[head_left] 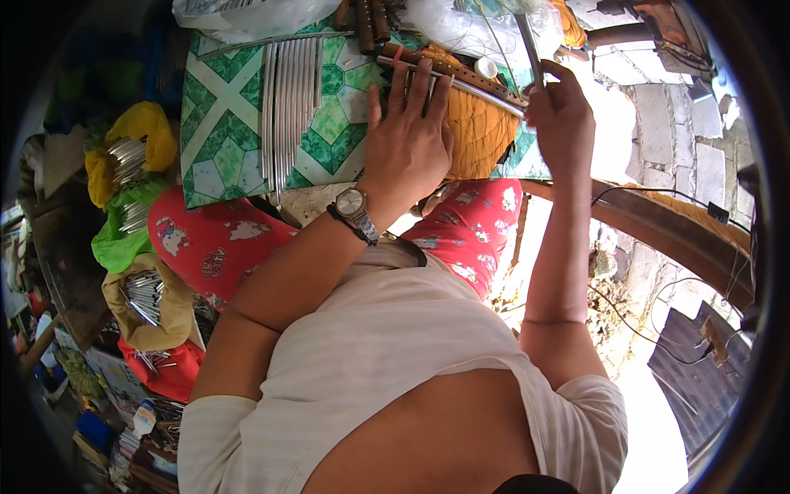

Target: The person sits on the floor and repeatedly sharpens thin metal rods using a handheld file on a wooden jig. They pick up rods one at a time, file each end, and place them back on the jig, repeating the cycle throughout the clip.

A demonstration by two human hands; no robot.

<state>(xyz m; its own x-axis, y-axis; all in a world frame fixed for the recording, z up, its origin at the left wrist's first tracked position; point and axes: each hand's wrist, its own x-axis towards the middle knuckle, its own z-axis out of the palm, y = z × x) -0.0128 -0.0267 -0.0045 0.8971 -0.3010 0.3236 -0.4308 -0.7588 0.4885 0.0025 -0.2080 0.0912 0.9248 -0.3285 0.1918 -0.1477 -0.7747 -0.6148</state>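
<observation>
My left hand [409, 144] lies with fingers stretched out over a thin metal tube [473, 87], pressing on it without wrapping round it. The tube rests beside a brown wooden strip with holes [461, 72], on an orange-yellow quilted cloth [477, 136]. My right hand [561, 115] is closed round a long grey metal tool [528, 39] near the tube's right end; its kind cannot be made out. To the left of my left hand, a row of silvery metal tubes [292, 107] of graded lengths lies on the green patterned board [222, 123].
A small white round piece [486, 67] sits behind the strip. Clear plastic bags [255, 18] lie at the far edge. At my left stand yellow [148, 136], green [127, 235], brown [148, 305] and red [164, 366] bags of metal pieces. A curved wooden beam [666, 226] and cables are at right.
</observation>
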